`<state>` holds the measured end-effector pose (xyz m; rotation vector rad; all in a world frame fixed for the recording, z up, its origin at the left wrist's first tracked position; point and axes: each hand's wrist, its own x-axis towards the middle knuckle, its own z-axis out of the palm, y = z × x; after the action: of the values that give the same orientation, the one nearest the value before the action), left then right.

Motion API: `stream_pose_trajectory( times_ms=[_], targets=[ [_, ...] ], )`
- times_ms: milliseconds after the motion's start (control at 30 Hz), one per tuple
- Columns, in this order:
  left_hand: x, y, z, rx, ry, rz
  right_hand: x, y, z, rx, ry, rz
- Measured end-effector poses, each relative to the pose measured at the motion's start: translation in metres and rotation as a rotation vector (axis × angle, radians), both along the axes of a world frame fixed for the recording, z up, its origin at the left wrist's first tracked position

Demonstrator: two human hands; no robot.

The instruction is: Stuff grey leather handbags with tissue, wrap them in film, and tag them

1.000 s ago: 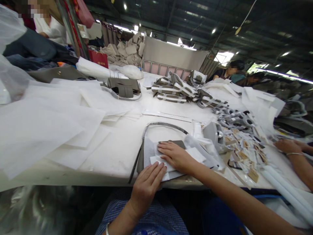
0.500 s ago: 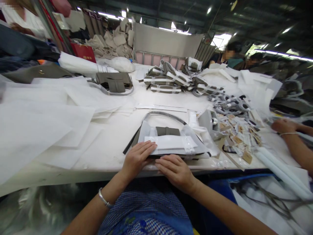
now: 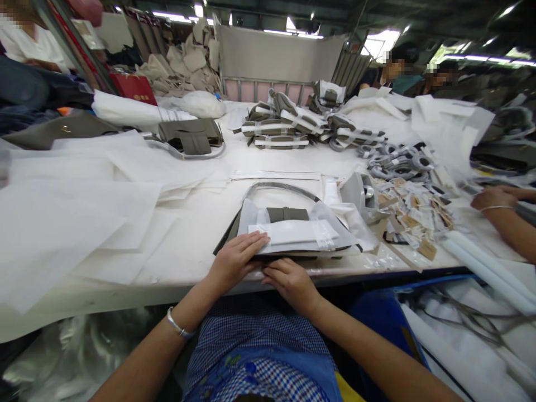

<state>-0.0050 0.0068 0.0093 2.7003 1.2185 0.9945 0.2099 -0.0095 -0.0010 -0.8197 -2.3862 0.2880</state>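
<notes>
A grey-brown handbag [image 3: 288, 214] lies flat in front of me, with white tissue paper [image 3: 247, 215] around it and a folded white strip [image 3: 293, 230] taped across. Its wrapped handle [image 3: 285, 185] arches away from me. My left hand [image 3: 237, 259] grips the bag's near left edge, fingers on top of the white strip and thumb low at the edge. Just to the right, my right hand [image 3: 293, 285] is closed, its bent fingers pressed together against the near edge. What lies between those fingertips is hidden.
White paper sheets [image 3: 75, 218] spread over the left. Another handbag [image 3: 190, 137] lies behind them. Several wrapped bags [image 3: 276, 128] are piled at the back. Tags [image 3: 412, 215] and wrapped coils [image 3: 397, 164] lie right, near another person's hand [image 3: 496, 198]. A blue bin [image 3: 377, 312] stands below the table.
My right hand has shifted slightly left and under the bag's near edge, its fingers more bent. The left hand stays on the bag. The view has tilted slightly.
</notes>
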Motion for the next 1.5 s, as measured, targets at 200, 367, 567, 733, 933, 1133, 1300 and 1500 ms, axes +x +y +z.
stream_pose_trajectory(
  times_ms=[200,367,567,733,933,1133,1300,1500],
  targets=[
    [-0.010,0.003,0.005,-0.087,0.055,-0.070,-0.006,0.002,0.006,-0.102,-0.071,-0.067],
    [-0.011,0.003,0.006,-0.104,0.066,-0.093,-0.016,-0.001,0.012,-0.110,-0.182,-0.158],
    [-0.011,0.004,0.005,-0.076,0.051,-0.093,-0.024,-0.002,0.007,0.093,-0.290,-0.238],
    [-0.012,0.006,0.003,-0.078,0.054,-0.087,-0.020,-0.001,-0.005,0.065,-0.122,-0.171],
    [-0.012,0.006,0.004,-0.067,0.031,-0.080,-0.017,0.002,-0.009,-0.036,0.094,-0.096],
    [-0.011,0.006,0.005,-0.070,0.035,-0.078,-0.013,0.001,-0.013,-0.055,0.177,-0.024],
    [-0.010,0.005,0.003,-0.047,0.036,-0.076,-0.016,-0.001,-0.009,0.059,0.098,-0.059],
    [-0.010,0.003,0.004,-0.037,0.042,-0.071,-0.019,-0.003,-0.004,0.132,0.052,-0.122]
  ],
)
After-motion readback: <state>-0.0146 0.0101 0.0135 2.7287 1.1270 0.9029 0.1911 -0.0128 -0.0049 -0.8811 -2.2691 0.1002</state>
